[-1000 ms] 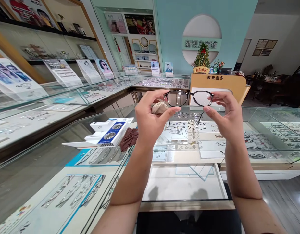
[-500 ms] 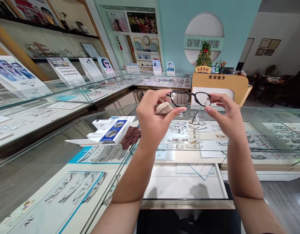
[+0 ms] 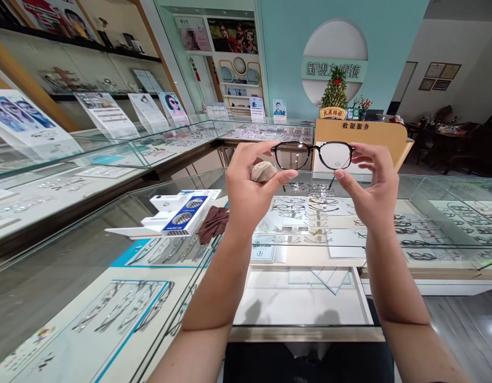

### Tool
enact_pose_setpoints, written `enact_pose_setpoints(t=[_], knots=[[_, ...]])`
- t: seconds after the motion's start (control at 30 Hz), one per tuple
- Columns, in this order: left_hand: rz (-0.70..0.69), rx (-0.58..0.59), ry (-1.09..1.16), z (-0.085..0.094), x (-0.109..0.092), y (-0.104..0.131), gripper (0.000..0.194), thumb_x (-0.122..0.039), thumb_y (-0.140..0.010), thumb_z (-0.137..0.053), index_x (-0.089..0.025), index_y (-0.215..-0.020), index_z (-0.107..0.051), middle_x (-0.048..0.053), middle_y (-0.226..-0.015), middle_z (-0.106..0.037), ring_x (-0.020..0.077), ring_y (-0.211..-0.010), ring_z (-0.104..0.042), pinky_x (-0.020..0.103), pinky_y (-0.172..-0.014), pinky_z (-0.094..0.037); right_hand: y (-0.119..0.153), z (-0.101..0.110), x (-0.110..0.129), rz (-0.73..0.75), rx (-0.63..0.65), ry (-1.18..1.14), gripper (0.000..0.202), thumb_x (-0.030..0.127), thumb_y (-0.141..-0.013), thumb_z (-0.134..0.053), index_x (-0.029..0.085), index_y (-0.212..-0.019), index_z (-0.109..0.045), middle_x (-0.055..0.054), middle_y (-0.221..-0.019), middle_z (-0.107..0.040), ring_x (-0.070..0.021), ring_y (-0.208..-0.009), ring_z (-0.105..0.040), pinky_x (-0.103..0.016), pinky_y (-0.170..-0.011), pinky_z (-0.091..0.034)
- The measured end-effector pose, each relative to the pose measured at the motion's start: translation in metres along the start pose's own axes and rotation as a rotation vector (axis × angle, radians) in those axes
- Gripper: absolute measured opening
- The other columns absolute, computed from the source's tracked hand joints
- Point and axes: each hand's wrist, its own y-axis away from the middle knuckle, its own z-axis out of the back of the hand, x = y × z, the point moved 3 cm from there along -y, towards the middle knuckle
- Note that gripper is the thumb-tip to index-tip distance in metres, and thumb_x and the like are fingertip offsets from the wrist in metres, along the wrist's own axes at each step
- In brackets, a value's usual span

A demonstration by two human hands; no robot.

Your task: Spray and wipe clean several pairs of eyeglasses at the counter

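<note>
Head cam's got black-rimmed glasses (image 3: pixel 314 147) up in the air over the glass counter (image 3: pixel 265 183), lenses facing across it. Left hand (image 3: pixel 248 186) pinches one end of the frame with a crumpled beige wad (image 3: pixel 263 172) tucked in the palm; right hand (image 3: pixel 374 183) pinches the other end. They block part of the cashier desk (image 3: pixel 384 137) behind. A blue-and-white box (image 3: pixel 189 214) and brown cloth (image 3: pixel 214 224) sit just beside the left wrist, and an open drawer (image 3: pixel 273 306) sits below, its left side hidden by the forearm.
</note>
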Motion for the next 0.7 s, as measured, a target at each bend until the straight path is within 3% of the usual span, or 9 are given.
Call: enact_pose_setpoints(t=[0.13, 0.23, 0.43, 0.6, 0.7], knots=[[0.136, 0.063, 0.068, -0.003, 0.022, 0.000, 0.053, -0.049, -0.075, -0.098, -0.036, -0.122, -0.078, 0.003, -0.107, -0.074, 0.0139, -0.077, -0.063, 0.030, -0.063, -0.049, 0.006, -0.003, 0.020, 0.068, -0.095, 0.065, 0.042, 0.051, -0.092, -0.079, 0.037, -0.130, -0.069, -0.009, -0.121, -0.067, -0.0335, -0.119, -0.063, -0.057, -0.105, -0.057], [0.124, 0.080, 0.105, -0.005, 0.029, 0.001, 0.053, -0.050, -0.078, -0.095, -0.037, -0.126, -0.078, 0.004, -0.110, -0.076, 0.0133, -0.076, -0.062, 0.030, -0.064, -0.050, 0.008, -0.004, 0.026, 0.168, -0.136, 0.129, 0.040, 0.047, -0.095, -0.078, 0.036, -0.132, -0.068, -0.009, -0.118, -0.066, -0.0331, -0.116, -0.063, -0.057, -0.103, -0.057], [0.055, 0.107, 0.083, -0.007, 0.034, 0.000, 0.061, -0.061, -0.081, -0.089, -0.034, -0.134, -0.076, 0.007, -0.122, -0.077, 0.0132, -0.075, -0.062, 0.029, -0.064, -0.051, 0.012, -0.008, 0.017, 0.414, -0.152, 0.313, 0.056, 0.050, -0.099, -0.070, 0.033, -0.150, -0.055, -0.013, -0.131, -0.062, -0.0369, -0.127, -0.062, -0.061, -0.107, -0.057], [0.022, 0.102, 0.035, -0.008, 0.036, 0.000, 0.070, -0.066, -0.079, -0.088, -0.031, -0.138, -0.074, 0.008, -0.123, -0.078, 0.0145, -0.077, -0.065, 0.029, -0.065, -0.053, 0.015, -0.013, 0.013, 0.335, -0.028, 0.394, 0.052, 0.055, -0.104, -0.058, 0.036, -0.153, -0.054, -0.014, -0.137, -0.061, -0.0409, -0.140, -0.057, -0.060, -0.114, -0.055], [0.008, 0.065, 0.010, -0.008, 0.033, 0.000, 0.067, -0.064, -0.080, -0.088, -0.033, -0.137, -0.073, 0.007, -0.124, -0.078, 0.0149, -0.077, -0.065, 0.030, -0.066, -0.054, 0.016, -0.015, 0.012, 0.375, -0.075, 0.350, 0.054, 0.056, -0.103, -0.061, 0.038, -0.153, -0.054, -0.012, -0.138, -0.062, -0.0402, -0.138, -0.060, -0.060, -0.115, -0.054]])
